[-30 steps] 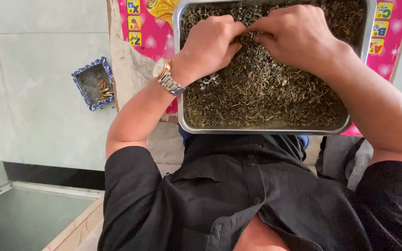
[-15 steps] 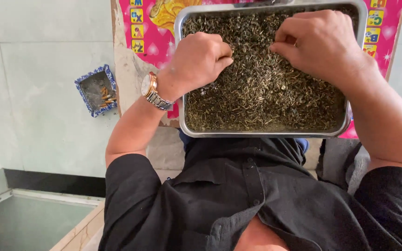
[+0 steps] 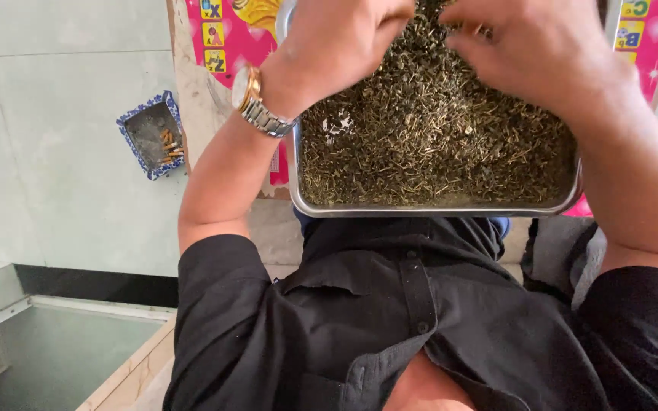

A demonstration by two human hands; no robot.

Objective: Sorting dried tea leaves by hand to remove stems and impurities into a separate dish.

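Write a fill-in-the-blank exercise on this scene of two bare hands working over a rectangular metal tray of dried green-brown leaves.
1. The rectangular metal tray is filled with dried green-brown ____.
2. The gold and silver wristwatch sits on the person's ____ wrist.
3. Both the left hand and the right hand are above the ____.
4. The small blue-rimmed square dish on the floor lies to the ____ of the tray.

Missing words: leaves; left; tray; left

Both hands crowd the metal tray's [image 3: 436,209] far half — its near half lies open; left, the ashtray [image 3: 151,135] sits well apart, seemingly on open floor.
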